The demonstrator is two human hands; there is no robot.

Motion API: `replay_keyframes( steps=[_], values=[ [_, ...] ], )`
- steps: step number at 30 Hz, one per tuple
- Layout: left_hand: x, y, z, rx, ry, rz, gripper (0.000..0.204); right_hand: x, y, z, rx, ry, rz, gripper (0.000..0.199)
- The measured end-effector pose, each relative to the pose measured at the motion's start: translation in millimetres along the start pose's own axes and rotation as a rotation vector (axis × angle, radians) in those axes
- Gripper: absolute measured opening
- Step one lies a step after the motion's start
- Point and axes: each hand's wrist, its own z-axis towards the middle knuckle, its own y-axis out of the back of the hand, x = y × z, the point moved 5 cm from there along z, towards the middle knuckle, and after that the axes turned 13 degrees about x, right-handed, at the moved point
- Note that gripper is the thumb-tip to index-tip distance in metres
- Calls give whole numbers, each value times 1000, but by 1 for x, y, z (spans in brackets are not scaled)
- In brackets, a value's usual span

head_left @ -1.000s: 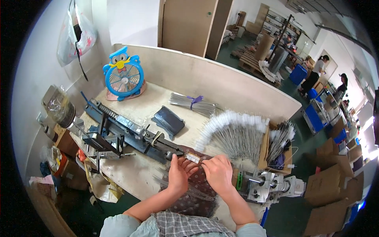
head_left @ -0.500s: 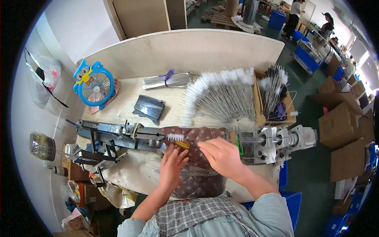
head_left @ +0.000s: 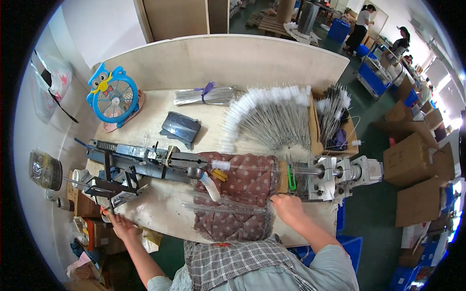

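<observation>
A white bristle brush (head_left: 221, 165) lies level at the right end of the dark metal fixture (head_left: 182, 162). Its thin wire stem runs right toward the shaft (head_left: 308, 171) of the motor unit. Down at the left table edge, my left hand (head_left: 122, 227) is open beside the lower end of the black lever frame (head_left: 116, 186). My right hand (head_left: 290, 209) is closed at the right edge of the brown dotted cloth (head_left: 242, 186), near the ends of several loose wires (head_left: 233, 208); what its fingers hold is hidden. A yellow block (head_left: 220, 175) and a white curved handle (head_left: 210, 188) sit below the brush.
Many finished white brushes (head_left: 272, 119) fan out at the back, next to a cardboard box (head_left: 316, 131) of more brushes. A tied wire bundle (head_left: 206, 95), a dark plastic-wrapped packet (head_left: 180, 128) and a blue fan (head_left: 114, 97) stand behind the fixture. Green-handled scissors (head_left: 291, 177) lie by the shaft.
My left hand has left the brush and moved down left to the lever frame. My right hand has dropped toward the cloth's right edge. The brush now lies straight in line with the shaft.
</observation>
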Motion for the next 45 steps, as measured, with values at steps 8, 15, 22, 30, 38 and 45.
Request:
replay_keyframes(
  steps=[8,15,22,30,38,45],
  values=[
    [-1,16,5,-48,-116,110,38,16,37,-8,-14,23,-2,9],
    [113,-77,-73,459,408,-205,24,7,34,-6,-51,6,89,10],
    [148,-238,-203,881,577,276,26,5,31,-15,-61,128,115,18],
    [46,-305,-232,857,1022,-443,40,19,42,-13,-96,89,24,25],
    [71,-261,-244,1247,940,169,33,8,160,-36,-343,31,-175,24],
    [127,-361,-281,1677,-518,967,19,-8,173,-14,-453,-2,246,17]
  ],
)
